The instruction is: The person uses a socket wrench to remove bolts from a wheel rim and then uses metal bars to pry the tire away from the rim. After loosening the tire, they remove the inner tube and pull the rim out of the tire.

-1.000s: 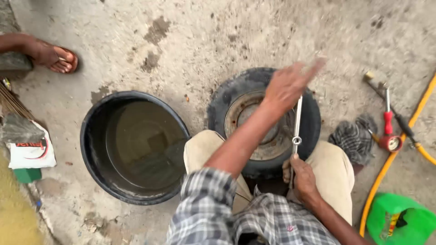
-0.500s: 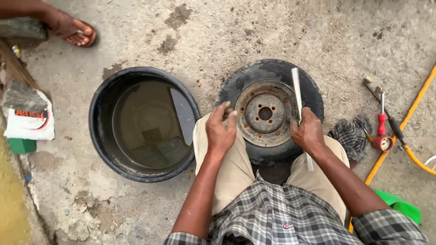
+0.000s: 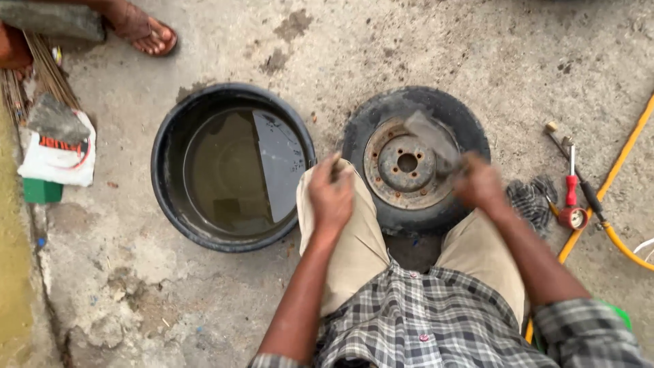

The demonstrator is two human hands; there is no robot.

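A single head-worn camera looks almost straight down from close above a seated person's lap, taking in the small black rubber tyre on its rusty steel rim (image 3: 415, 163) and the round black water-filled tub (image 3: 231, 167) on rough concrete ground (image 3: 422, 41).

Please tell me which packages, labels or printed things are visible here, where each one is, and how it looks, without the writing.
White bag: far left on the concrete, lying flat, crumpled, with red printing, a grey stone resting on its top.
Green box: just below the bag, small, rectangular, plain green.
No signs or screens are in view.
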